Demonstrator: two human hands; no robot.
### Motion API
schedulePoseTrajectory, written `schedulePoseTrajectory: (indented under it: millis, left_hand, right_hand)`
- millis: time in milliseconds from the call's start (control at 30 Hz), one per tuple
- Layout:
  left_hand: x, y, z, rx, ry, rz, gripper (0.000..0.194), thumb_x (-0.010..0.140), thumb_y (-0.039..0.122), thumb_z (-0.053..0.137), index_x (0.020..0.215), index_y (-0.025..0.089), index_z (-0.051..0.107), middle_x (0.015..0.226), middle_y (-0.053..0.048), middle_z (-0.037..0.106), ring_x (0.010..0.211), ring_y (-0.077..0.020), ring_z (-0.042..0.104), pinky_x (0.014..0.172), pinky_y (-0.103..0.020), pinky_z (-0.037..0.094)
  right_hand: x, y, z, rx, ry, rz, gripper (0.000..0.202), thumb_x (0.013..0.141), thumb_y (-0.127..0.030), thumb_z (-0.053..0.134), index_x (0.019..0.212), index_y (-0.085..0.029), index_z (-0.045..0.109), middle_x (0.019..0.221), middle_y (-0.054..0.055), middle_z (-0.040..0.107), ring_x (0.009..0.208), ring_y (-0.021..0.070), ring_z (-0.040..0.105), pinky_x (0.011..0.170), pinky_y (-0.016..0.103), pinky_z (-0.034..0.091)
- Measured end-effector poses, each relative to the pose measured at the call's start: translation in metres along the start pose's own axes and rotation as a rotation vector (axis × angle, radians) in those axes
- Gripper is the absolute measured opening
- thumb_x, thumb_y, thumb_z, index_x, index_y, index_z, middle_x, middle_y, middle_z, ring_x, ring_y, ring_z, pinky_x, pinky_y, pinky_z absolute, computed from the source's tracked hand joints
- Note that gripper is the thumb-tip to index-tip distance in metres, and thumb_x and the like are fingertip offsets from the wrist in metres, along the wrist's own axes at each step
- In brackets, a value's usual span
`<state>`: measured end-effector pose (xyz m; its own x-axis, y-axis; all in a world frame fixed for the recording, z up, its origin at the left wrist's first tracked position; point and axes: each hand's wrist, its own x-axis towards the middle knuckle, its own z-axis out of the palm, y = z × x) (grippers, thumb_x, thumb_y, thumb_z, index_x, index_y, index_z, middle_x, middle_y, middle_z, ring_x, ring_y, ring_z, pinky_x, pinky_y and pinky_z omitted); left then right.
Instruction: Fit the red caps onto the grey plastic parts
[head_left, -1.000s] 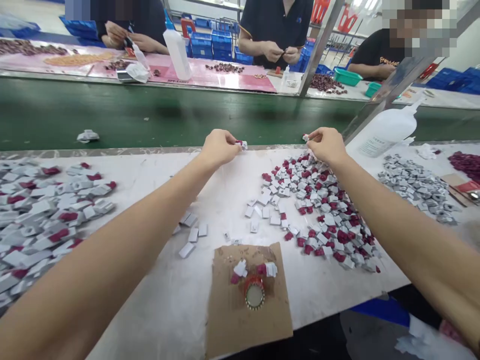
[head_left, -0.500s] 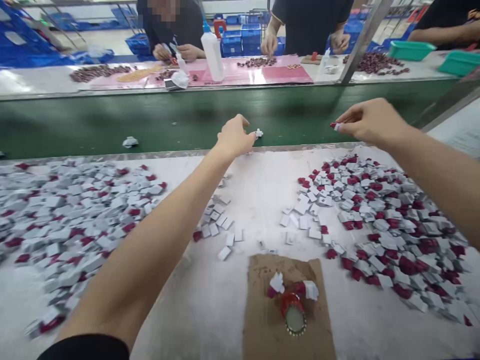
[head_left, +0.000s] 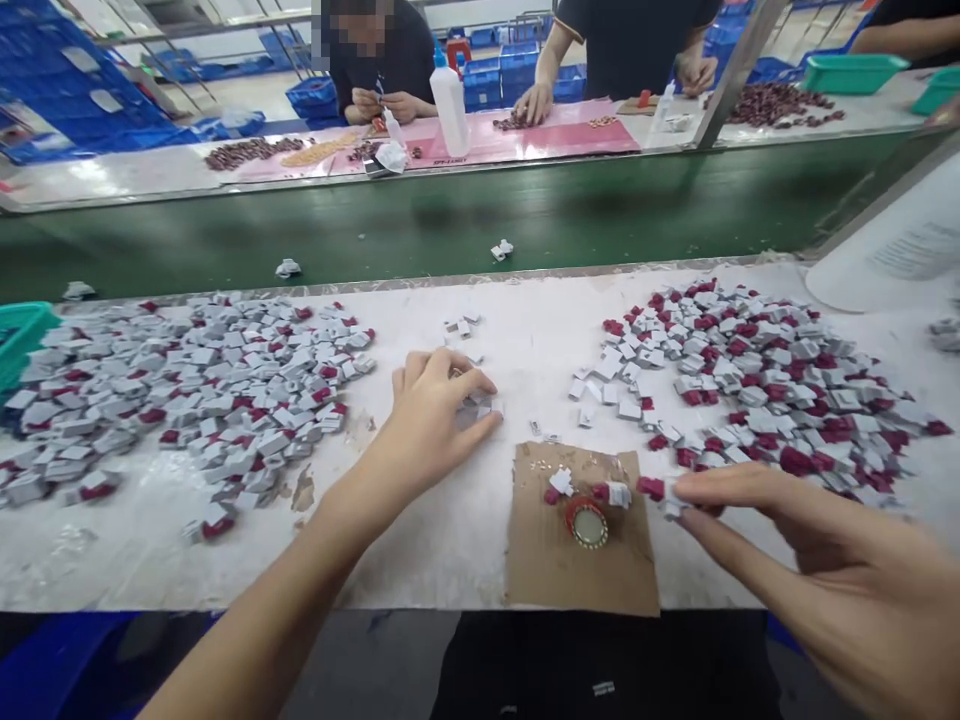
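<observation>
– What's the biggest thing here?
– The pale, glue-smeared tabletop (head_left: pixel 420 580), with a left heap (head_left: pixel 262 370) and a right heap (head_left: pixel 757 380) of angular grey-white and dark-red bits
– Then?
– Flat brown cardboard (head_left: pixel 585 590), rough-edged, close to the front edge
– And the hands?
– The right hand (head_left: pixel 817 550) has its grip pinched on a knobbly red-and-white piece (head_left: pixel 667 492), near the cardboard's right edge. The left hand (head_left: pixel 442 420) curls narrowly over small smooth blocks (head_left: pixel 476 405); I can't tell whether it's gripping one
– Anything round?
– A ridged metallic cap (head_left: pixel 589 527) on the cardboard
</observation>
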<state>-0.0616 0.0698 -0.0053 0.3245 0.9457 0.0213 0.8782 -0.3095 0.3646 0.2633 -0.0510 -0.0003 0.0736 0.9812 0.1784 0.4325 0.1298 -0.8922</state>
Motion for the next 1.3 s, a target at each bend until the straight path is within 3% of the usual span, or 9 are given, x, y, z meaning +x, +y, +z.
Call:
schedulePoseTrajectory:
  millis: [233, 400, 500, 633, 767, 933, 1067, 1133, 1300]
  left_hand:
    - [-0.003, 0.012, 0.005, -0.057, -0.013, 0.072, 0.004, 0.104, 0.025, 0.071, 0.107, 0.024, 0.073, 0.120, -0.010, 0.079, 0.126, -0.0379, 0.063, 0.112, -0.061, 0.045]
    - [-0.041, 0.025, 0.013, -0.173, 0.073, 0.120, 0.008, 0.108, 0.025, 0.063, 0.112, 0.026, 0.070, 0.109, -0.007, 0.080, 0.106, -0.0310, 0.074, 0.097, -0.048, 0.056]
    - [-0.066, 0.031, 0.027, -0.183, 0.146, 0.065, 0.006, 0.108, 0.029, 0.065, 0.110, 0.026, 0.070, 0.103, -0.006, 0.078, 0.097, -0.0302, 0.075, 0.087, -0.044, 0.058]
    - [-0.083, 0.036, 0.045, -0.222, 0.197, -0.013, 0.006, 0.109, 0.032, 0.066, 0.108, 0.027, 0.069, 0.095, -0.005, 0.073, 0.091, -0.0289, 0.073, 0.083, -0.043, 0.058]
    - [-0.087, 0.036, 0.048, -0.291, 0.164, -0.023, 0.010, 0.108, 0.030, 0.068, 0.116, 0.025, 0.071, 0.099, -0.005, 0.073, 0.094, -0.0280, 0.070, 0.088, -0.044, 0.057]
    - [-0.090, 0.032, 0.042, -0.411, 0.148, -0.025, 0.013, 0.109, 0.024, 0.063, 0.117, 0.026, 0.073, 0.104, -0.006, 0.074, 0.101, -0.0272, 0.072, 0.090, -0.043, 0.060]
    - [-0.094, 0.031, 0.039, -0.665, 0.156, -0.079, 0.002, 0.105, 0.027, 0.074, 0.105, 0.026, 0.072, 0.127, -0.010, 0.080, 0.124, -0.0295, 0.076, 0.107, -0.046, 0.063]
    - [-0.095, 0.031, 0.040, -0.841, 0.142, -0.109, 0.011, 0.103, 0.029, 0.079, 0.098, 0.025, 0.069, 0.124, -0.010, 0.082, 0.126, -0.0296, 0.078, 0.108, -0.045, 0.064]
    - [-0.090, 0.032, 0.040, -1.065, 0.118, -0.188, 0.021, 0.090, 0.030, 0.095, 0.096, 0.023, 0.076, 0.093, -0.003, 0.079, 0.086, -0.0197, 0.079, 0.077, -0.030, 0.068]
  right_hand:
    - [-0.017, -0.002, 0.003, -0.074, -0.058, 0.037, 0.011, 0.101, -0.046, 0.086, 0.102, -0.035, 0.088, 0.105, 0.001, 0.089, 0.094, 0.0257, 0.084, 0.080, 0.032, 0.071]
    - [-0.031, -0.004, 0.012, 0.003, -0.063, 0.049, 0.007, 0.101, -0.039, 0.086, 0.107, -0.037, 0.089, 0.105, 0.000, 0.088, 0.095, 0.0249, 0.084, 0.076, 0.030, 0.070]
    - [-0.036, -0.004, 0.020, 0.030, -0.057, 0.066, 0.009, 0.101, -0.036, 0.086, 0.108, -0.037, 0.089, 0.105, 0.001, 0.088, 0.094, 0.0258, 0.084, 0.072, 0.031, 0.070]
    - [-0.036, -0.003, 0.027, 0.027, -0.084, 0.049, 0.011, 0.101, -0.031, 0.085, 0.110, -0.037, 0.090, 0.106, 0.002, 0.089, 0.095, 0.0275, 0.084, 0.081, 0.036, 0.072]
    - [-0.031, -0.002, 0.029, 0.011, -0.108, 0.004, 0.016, 0.103, -0.027, 0.084, 0.113, -0.039, 0.089, 0.109, -0.001, 0.089, 0.098, 0.0250, 0.085, 0.089, 0.035, 0.071]
    - [-0.027, -0.002, 0.031, -0.032, -0.160, -0.055, 0.017, 0.106, -0.025, 0.080, 0.115, -0.038, 0.086, 0.112, -0.001, 0.089, 0.100, 0.0247, 0.085, 0.088, 0.035, 0.071]
    - [-0.023, -0.005, 0.034, -0.045, -0.184, -0.091, 0.015, 0.107, -0.024, 0.078, 0.113, -0.036, 0.084, 0.111, -0.001, 0.088, 0.102, 0.0234, 0.085, 0.087, 0.033, 0.070]
    - [-0.020, -0.007, 0.035, -0.052, -0.187, -0.101, 0.014, 0.108, -0.023, 0.077, 0.112, -0.036, 0.083, 0.110, -0.001, 0.088, 0.101, 0.0228, 0.085, 0.088, 0.033, 0.070]
    - [-0.018, -0.012, 0.034, -0.066, -0.188, -0.112, 0.012, 0.107, -0.022, 0.077, 0.109, -0.033, 0.083, 0.110, 0.001, 0.089, 0.099, 0.0236, 0.085, 0.086, 0.034, 0.070]
